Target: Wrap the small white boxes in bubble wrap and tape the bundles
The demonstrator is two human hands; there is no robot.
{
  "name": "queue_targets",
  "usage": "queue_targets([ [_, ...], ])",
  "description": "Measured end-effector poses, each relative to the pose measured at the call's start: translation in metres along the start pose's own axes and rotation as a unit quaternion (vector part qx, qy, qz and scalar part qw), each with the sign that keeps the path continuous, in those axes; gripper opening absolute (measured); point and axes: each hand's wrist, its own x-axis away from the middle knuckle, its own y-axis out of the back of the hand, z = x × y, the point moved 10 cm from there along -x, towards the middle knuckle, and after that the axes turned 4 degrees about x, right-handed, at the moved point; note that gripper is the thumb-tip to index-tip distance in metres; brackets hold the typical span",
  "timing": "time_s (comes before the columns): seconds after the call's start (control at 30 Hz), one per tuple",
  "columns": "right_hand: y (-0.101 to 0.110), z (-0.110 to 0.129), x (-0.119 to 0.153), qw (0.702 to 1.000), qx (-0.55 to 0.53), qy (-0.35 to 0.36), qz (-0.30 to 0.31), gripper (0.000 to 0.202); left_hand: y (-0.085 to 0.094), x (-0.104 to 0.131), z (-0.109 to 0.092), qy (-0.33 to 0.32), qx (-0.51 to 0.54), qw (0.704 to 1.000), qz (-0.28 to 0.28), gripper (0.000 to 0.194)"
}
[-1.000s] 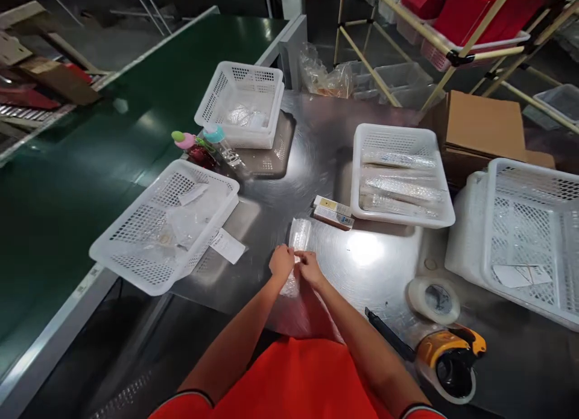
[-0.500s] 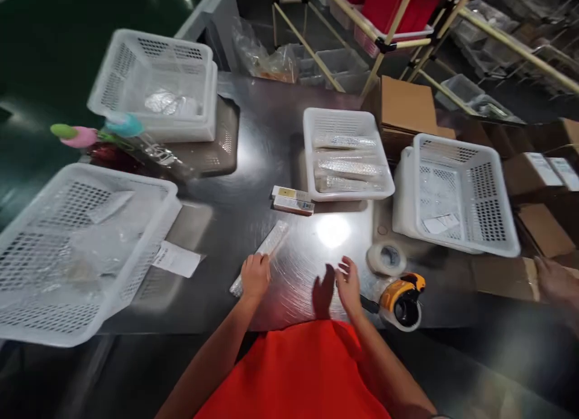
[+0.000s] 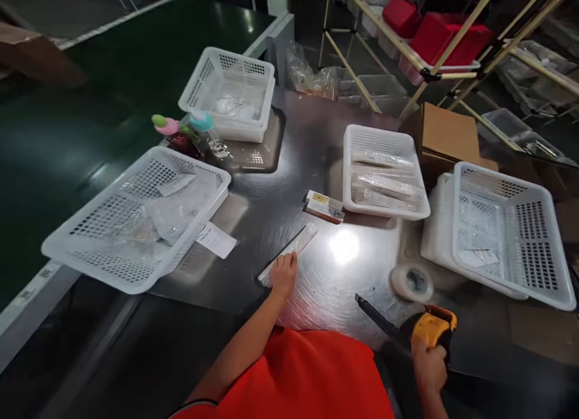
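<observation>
Right hand [image 3: 429,366]: bare half a second ago, now clasped round the orange tape dispenser [image 3: 432,327]; tape and wrap both in hand.
Left hand [image 3: 284,274]: fingers curled down on the bubble-wrap packet [image 3: 306,238], slantwise on the metal table [image 3: 325,286].
Black knife [image 3: 375,313]: between the hands, an obstacle.
Tape roll [image 3: 399,283]: just beyond the dispenser.
Small boxes [image 3: 324,208]: beside a white basket [image 3: 384,213].

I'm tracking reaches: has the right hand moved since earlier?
Yes, the right hand moved rightward, from left of the knife to its right, gripping the tape dispenser.
</observation>
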Motion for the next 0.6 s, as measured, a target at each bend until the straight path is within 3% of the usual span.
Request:
queue_targets([
  [0.1,0.035,-0.015,0.023,0.994,-0.099,0.017,-0.04,0.047,-0.002,0.0,0.005,0.023,0.062,0.998,-0.021,0.036],
  [0.17,0.046,0.007,0.045,0.983,-0.172,0.064,-0.023,0.045,-0.004,0.002,0.007,0.033,0.09,0.995,-0.034,0.032],
  [0.23,0.042,0.065,0.071,0.962,-0.228,0.144,0.037,0.05,-0.005,0.006,0.007,0.036,0.107,0.992,-0.047,0.031],
  [0.37,0.015,0.227,0.132,0.883,-0.304,0.314,0.169,0.051,-0.005,0.014,0.011,0.05,0.197,0.978,-0.053,0.033],
  [0.43,0.0,0.291,0.153,0.849,-0.319,0.359,0.218,0.05,-0.003,0.015,0.013,0.057,0.232,0.97,-0.051,0.029],
  [0.5,-0.013,0.329,0.164,0.833,-0.317,0.384,0.242,0.049,0.002,0.015,0.014,0.063,0.239,0.967,-0.057,0.022],
  [0.6,-0.028,0.346,0.161,0.834,-0.293,0.393,0.255,0.046,0.008,0.014,0.015,0.079,0.248,0.964,-0.063,0.016],
])
